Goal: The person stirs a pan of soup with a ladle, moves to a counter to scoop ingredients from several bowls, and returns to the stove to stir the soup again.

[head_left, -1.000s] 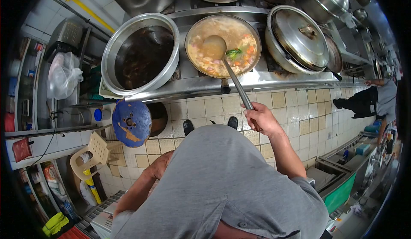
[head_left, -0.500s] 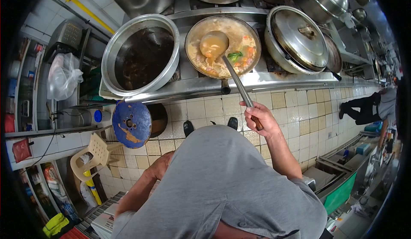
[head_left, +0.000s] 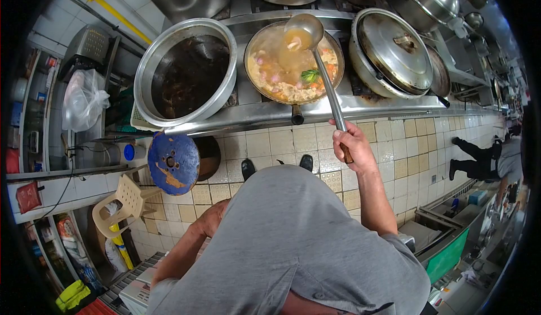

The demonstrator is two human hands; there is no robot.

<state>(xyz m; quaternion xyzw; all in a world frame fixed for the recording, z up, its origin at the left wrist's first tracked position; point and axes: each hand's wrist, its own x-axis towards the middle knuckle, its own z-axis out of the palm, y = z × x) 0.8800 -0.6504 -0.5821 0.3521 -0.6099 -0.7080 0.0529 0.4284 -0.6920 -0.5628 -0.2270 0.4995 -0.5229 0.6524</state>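
Note:
My right hand [head_left: 356, 148] is closed round the wooden end of a long metal ladle [head_left: 332, 92]. The ladle's bowl is tilted over the upper part of a round pan [head_left: 248, 69], with some broth in it. In the pan is a cloudy soup [head_left: 273, 81] with orange and pale pieces, and a green leaf [head_left: 310, 76] floats near its right side. My left hand [head_left: 214, 218] rests low beside my shirt, its fingers mostly hidden behind the grey cloth.
Left of the pan stands a large pot [head_left: 145, 103] of dark liquid; a lidded pot [head_left: 389, 50] is on the right. A blue round stool [head_left: 174, 171] and beige chair [head_left: 127, 199] are at left. Another person [head_left: 484, 157] stands at far right.
The ladle's bowl has moved up and right and tilted, and now holds less broth. My right hand has shifted right and slightly up. The other person's legs have changed position.

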